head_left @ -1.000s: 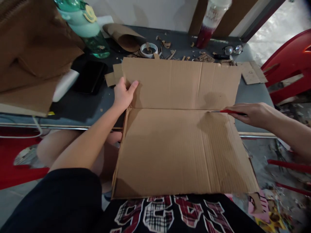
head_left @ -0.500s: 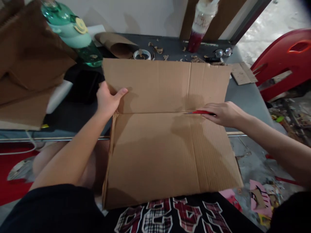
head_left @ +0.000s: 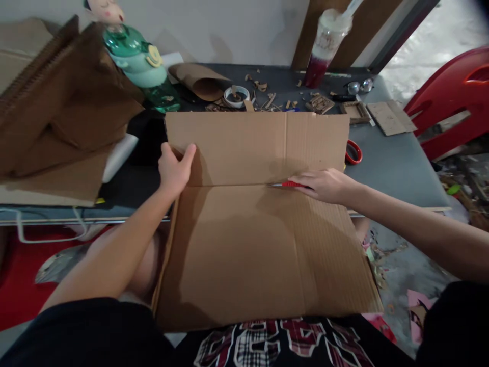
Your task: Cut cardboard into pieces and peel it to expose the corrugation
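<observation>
Cardboard sheet (head_left: 244,244) unprinted, red cutter (head_left: 291,184), shirt lettering (head_left: 282,344) unreadable

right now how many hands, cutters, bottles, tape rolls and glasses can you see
hands: 2, left hand and right hand
red cutter: 1
green bottle: 1
tape roll: 1
glasses: 1
total: 6

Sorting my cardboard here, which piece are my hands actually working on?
The big flat creased sheet, left hand gripping its edge; the other pieces lie untouched.
</observation>
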### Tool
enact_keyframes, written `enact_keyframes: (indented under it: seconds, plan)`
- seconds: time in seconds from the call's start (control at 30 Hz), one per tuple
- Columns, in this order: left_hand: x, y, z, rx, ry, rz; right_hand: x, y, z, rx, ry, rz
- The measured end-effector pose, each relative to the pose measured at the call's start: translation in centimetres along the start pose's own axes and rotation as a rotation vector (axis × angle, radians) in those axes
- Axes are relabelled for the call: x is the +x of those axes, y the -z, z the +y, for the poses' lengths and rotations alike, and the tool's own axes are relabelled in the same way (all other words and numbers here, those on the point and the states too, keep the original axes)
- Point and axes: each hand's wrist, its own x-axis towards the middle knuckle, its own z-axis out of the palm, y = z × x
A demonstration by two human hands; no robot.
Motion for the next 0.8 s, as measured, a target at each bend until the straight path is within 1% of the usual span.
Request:
enact_keyframes:
  seconds: [0.1,0.23,0.3,0.37,0.43,0.53,0.63,0.8]
  plan:
    - [-0.3,-0.2,0.5,0.038,-0.032,0.027,0.1,0.4,0.1,-0.021,-0.014,-0.006]
    - [-0.6,-0.2,1.2,0.097,-0.020,0.030,0.7,1.5,0.7,0.112,0.045,-0.049]
    - [-0.7,-0.2,1.5,0.148,-0.003,0.017,1.0,2.1,0.9,0.176,0.081,-0.038]
    - [-0.7,-0.2,2.0,0.203,0.012,0.003,1.2,2.4,0.9,0.191,0.082,-0.011]
    - [-0.7,-0.3,2.4,0.247,0.032,-0.005,1.2,2.5,0.8,0.174,0.061,-0.012]
    - [-0.8,-0.3,2.9,0.297,0.050,-0.027,0.9,2.2,0.8,0.155,0.036,-0.049]
    - [-1.0,-0.4,3.3,0.342,0.036,-0.048,0.6,2.0,1.0,0.123,0.023,-0.073]
    - [-1.4,-0.6,3.9,0.452,0.019,-0.076,0.5,1.8,1.2,-0.014,0.023,-0.052]
